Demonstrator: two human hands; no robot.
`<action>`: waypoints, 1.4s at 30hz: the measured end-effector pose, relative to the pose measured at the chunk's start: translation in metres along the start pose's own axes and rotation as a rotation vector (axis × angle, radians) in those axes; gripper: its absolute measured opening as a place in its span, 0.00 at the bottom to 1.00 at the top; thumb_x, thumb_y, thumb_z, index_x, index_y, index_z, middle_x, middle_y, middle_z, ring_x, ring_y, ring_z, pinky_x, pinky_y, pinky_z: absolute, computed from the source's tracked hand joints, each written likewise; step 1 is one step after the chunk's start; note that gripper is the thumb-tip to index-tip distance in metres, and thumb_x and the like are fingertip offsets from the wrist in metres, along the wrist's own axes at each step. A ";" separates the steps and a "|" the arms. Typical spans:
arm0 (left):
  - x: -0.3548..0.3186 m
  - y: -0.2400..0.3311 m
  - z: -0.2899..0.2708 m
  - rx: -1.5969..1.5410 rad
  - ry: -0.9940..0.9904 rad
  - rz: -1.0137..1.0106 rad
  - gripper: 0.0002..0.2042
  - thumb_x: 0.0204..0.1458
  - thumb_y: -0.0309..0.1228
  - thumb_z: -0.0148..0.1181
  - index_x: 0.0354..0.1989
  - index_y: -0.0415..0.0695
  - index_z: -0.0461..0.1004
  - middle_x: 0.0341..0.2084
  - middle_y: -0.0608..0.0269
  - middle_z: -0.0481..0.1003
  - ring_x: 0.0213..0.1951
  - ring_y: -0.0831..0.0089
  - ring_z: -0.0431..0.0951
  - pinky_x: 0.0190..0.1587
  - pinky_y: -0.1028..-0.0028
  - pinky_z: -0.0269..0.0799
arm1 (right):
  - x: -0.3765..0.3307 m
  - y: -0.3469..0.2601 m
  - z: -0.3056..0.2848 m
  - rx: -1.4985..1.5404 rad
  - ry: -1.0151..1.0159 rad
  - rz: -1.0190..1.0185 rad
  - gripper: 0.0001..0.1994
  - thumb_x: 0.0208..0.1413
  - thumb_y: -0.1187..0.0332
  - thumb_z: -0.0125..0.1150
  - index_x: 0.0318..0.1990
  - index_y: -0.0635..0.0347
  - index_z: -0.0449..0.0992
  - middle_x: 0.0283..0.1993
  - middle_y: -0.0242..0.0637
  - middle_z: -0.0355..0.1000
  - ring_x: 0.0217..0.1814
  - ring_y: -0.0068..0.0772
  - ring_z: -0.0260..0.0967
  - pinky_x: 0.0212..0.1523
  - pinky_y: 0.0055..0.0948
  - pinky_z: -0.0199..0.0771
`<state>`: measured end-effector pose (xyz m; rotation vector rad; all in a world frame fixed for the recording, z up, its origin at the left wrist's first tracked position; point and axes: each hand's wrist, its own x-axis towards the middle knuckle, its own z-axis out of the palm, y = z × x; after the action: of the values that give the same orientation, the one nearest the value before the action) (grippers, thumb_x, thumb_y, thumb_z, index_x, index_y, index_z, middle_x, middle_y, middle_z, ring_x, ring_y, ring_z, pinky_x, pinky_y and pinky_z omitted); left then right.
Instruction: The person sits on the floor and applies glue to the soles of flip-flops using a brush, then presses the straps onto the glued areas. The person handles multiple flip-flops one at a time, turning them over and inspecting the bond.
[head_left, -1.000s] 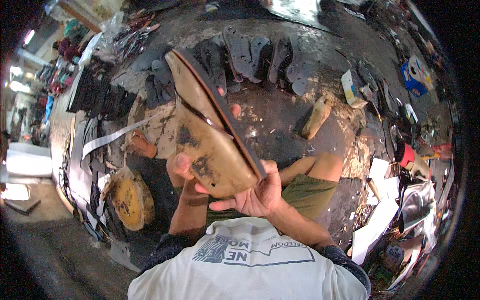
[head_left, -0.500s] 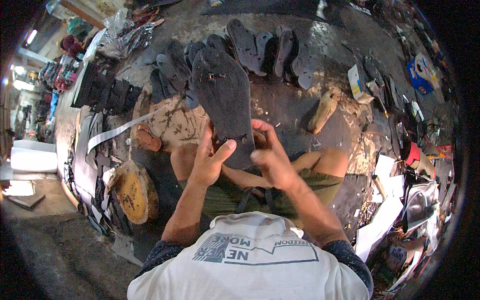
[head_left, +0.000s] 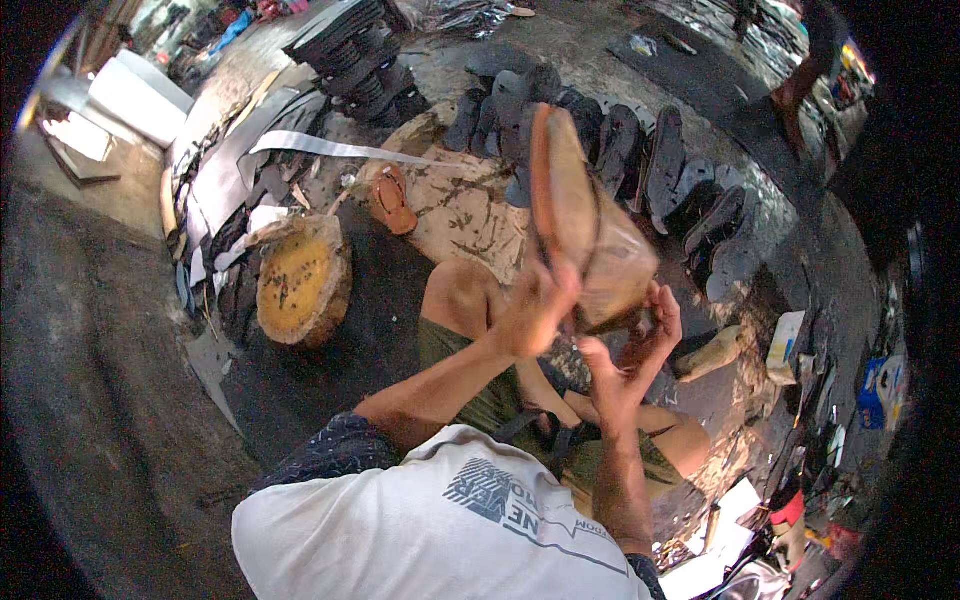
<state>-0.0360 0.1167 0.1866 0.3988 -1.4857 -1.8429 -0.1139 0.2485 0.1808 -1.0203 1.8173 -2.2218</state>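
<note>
A brown leather slip-on sandal (head_left: pixel 566 195), smeared by motion, is held up in front of me with its tan upper side showing. Its wide piece at the right looks like a strap, though the blur hides the detail. My left hand (head_left: pixel 540 312) is closed on the sandal's near left side. By the lower right edge is my right hand (head_left: pixel 640 345), thumb and fingers apart and curved around that corner; whether they touch it is hard to see. Beyond the sandal, several dark soles (head_left: pixel 620 140) stand in a row on the floor.
To the left lies a round wooden block (head_left: pixel 303 285) with a yellowish top. A small brown sandal (head_left: pixel 392 200) and a white strip (head_left: pixel 340 147) are near a tan board. A wooden piece (head_left: pixel 712 352) sits right of my knee. Black stacked sheets (head_left: pixel 355 60) stand far left; another person's leg (head_left: pixel 800 95) is far right.
The sandal has turned over, from its dark sole to its brown upper side. Both hands have shifted right in the picture, and my view has swung round, tilting the surroundings.
</note>
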 end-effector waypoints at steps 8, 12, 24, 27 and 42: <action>0.100 -0.062 -0.195 -0.218 0.566 -0.164 0.29 0.69 0.55 0.43 0.68 0.47 0.67 0.63 0.57 0.70 0.62 0.59 0.72 0.66 0.58 0.67 | 0.017 0.053 0.041 -0.266 -0.363 0.554 0.23 0.63 0.55 0.66 0.54 0.68 0.78 0.44 0.45 0.81 0.46 0.36 0.76 0.52 0.34 0.74; 0.086 -0.078 -0.391 0.311 0.848 -0.261 0.23 0.67 0.45 0.48 0.63 0.44 0.71 0.52 0.55 0.75 0.55 0.60 0.77 0.57 0.61 0.74 | -0.022 0.103 -0.009 -0.449 -0.310 0.662 0.21 0.64 0.56 0.65 0.52 0.67 0.78 0.39 0.40 0.78 0.40 0.27 0.70 0.43 0.32 0.72; 0.304 -0.260 -0.411 1.282 0.407 0.042 0.32 0.61 0.47 0.62 0.70 0.45 0.65 0.66 0.40 0.67 0.68 0.43 0.65 0.69 0.54 0.60 | -0.061 0.184 -0.105 -1.043 -0.378 0.443 0.23 0.59 0.59 0.69 0.57 0.65 0.75 0.59 0.53 0.73 0.61 0.59 0.68 0.60 0.51 0.70; 0.337 -0.305 -0.376 1.130 0.220 -0.467 0.42 0.61 0.51 0.60 0.78 0.50 0.47 0.73 0.44 0.58 0.72 0.46 0.60 0.72 0.53 0.57 | -0.054 0.169 -0.103 -1.185 -0.255 0.363 0.22 0.59 0.61 0.69 0.57 0.62 0.75 0.62 0.48 0.70 0.64 0.52 0.66 0.59 0.49 0.74; 0.057 0.010 -0.075 0.698 -0.227 -0.503 0.23 0.62 0.32 0.64 0.64 0.40 0.72 0.51 0.60 0.78 0.49 0.70 0.78 0.49 0.68 0.77 | 0.097 0.092 0.004 0.106 0.023 0.619 0.21 0.70 0.62 0.58 0.64 0.65 0.70 0.55 0.35 0.76 0.53 0.25 0.72 0.57 0.29 0.71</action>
<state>-0.0242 0.0226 0.1855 0.9939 -2.3457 -1.7073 -0.2170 0.1733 0.1407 -0.3389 1.6941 -1.9141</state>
